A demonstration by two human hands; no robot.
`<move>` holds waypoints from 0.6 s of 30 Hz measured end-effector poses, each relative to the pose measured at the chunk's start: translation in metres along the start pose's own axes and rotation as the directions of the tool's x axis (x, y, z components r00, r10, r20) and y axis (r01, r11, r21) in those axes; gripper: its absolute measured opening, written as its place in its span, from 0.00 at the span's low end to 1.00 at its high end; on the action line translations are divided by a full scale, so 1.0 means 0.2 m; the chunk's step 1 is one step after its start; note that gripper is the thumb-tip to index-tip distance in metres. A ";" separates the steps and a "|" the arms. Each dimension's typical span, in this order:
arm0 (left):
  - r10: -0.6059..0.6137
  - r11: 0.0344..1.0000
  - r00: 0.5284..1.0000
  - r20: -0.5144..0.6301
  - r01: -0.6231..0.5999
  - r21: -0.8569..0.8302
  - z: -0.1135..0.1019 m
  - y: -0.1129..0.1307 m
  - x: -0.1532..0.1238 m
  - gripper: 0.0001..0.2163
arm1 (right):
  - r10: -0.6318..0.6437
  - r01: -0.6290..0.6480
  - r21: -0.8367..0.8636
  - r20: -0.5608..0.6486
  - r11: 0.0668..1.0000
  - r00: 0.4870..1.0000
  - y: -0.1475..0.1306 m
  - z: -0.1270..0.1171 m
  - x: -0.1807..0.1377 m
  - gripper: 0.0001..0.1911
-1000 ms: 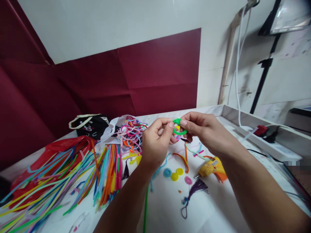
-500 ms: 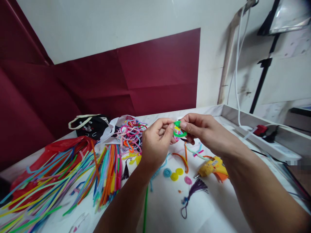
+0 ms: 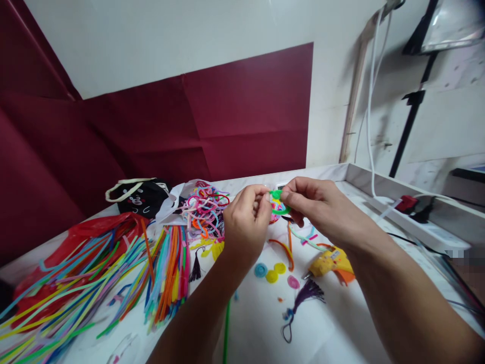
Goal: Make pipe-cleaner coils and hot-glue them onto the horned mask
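A green pipe cleaner (image 3: 281, 212) bent into a small ring is pinched between my two hands above the table. My left hand (image 3: 248, 220) closes its thumb and fingers on the ring's left side. At its upper right, my right hand (image 3: 308, 199) pinches it between thumb and forefinger. Colourful patterned bits show through the ring; whether they belong to it I cannot tell. Below the hands lie a blue coil (image 3: 261, 270), two yellow coils (image 3: 272, 276) and a pink coil (image 3: 293, 281). A purple tassel (image 3: 308, 291) with a dark loop lies nearer me.
A yellow glue gun (image 3: 330, 261) lies right of the coils. Bundles of pipe cleaners (image 3: 170, 273) and a red plastic bag (image 3: 41, 288) cover the left. Behind them are a black pouch (image 3: 142, 199) and a tangled colourful pile (image 3: 204, 207). A power strip (image 3: 428, 230) runs along the right.
The green ring has tilted and looks flatter now. My left hand has turned slightly, its fingers rolling inward. My right hand holds nearly the same place.
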State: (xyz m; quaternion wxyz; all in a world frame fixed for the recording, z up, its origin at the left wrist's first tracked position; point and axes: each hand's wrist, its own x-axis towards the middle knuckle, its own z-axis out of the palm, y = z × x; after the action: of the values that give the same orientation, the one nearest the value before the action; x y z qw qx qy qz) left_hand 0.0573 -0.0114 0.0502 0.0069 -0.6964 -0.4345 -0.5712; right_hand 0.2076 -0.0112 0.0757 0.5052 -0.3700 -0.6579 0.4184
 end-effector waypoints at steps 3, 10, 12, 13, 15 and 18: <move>0.051 0.999 0.997 0.055 -0.052 0.012 0.00 0.00 0.00 0.05 | -0.007 0.008 -0.011 0.015 1.000 1.000 0.00 0.00 0.00 0.08; 0.111 0.993 0.992 0.056 -0.113 0.022 0.00 0.00 0.00 0.05 | -0.070 0.070 0.010 0.056 0.998 0.996 0.03 0.00 0.01 0.06; 0.133 0.990 0.990 0.045 -0.135 0.050 0.00 0.00 0.00 0.04 | -0.086 0.087 -0.023 0.029 0.996 0.996 0.04 0.00 0.01 0.06; 0.141 0.987 0.989 0.037 -0.144 0.071 0.00 0.00 0.00 0.04 | -0.093 0.094 -0.046 0.014 0.995 0.996 0.05 0.00 0.02 0.06; 0.152 0.982 0.988 0.020 -0.153 0.110 0.00 0.00 0.00 0.04 | -0.111 0.109 -0.097 -0.012 0.989 0.994 0.07 0.00 0.02 0.06; 0.151 0.978 0.988 0.004 -0.150 0.143 0.01 0.00 0.00 0.03 | -0.119 0.112 -0.144 -0.041 0.983 0.992 0.07 0.01 0.02 0.07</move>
State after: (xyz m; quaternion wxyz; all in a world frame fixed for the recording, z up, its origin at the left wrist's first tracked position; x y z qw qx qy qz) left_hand 0.0591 -0.0112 0.0496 0.1014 -0.7230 -0.4202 -0.5390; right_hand 0.2055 -0.0032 0.0629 0.5170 -0.3763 -0.6938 0.3313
